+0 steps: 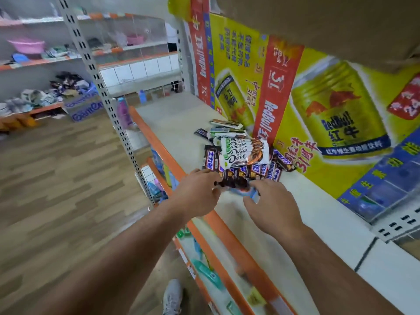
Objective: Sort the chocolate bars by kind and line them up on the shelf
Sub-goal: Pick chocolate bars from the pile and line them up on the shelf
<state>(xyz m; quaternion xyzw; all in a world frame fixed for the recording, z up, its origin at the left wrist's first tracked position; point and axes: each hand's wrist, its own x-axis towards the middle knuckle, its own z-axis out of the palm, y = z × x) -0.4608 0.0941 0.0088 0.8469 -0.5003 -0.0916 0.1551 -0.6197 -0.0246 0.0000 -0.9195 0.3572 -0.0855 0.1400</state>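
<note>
A heap of chocolate bars lies on the pale shelf (172, 119) near its orange front edge. White Dove bars (241, 153) are fanned on top of dark Snickers bars (261, 171). More bars (225, 127) lie behind, toward the wall. My left hand (197, 192) and my right hand (270, 205) both reach to the near side of the heap and hold a bunch of dark bars (234, 184) between them; a blue-edged wrapper shows under the right fingers. How the fingers grip is partly hidden.
A yellow Red Bull carton wall (329, 105) backs the shelf. A brown cardboard box (318, 23) hangs overhead. Lower shelves (204, 269) hold small packets. A perforated upright post (100, 87) stands left; wood floor and other stocked shelves lie beyond. My shoe (172, 296) shows below.
</note>
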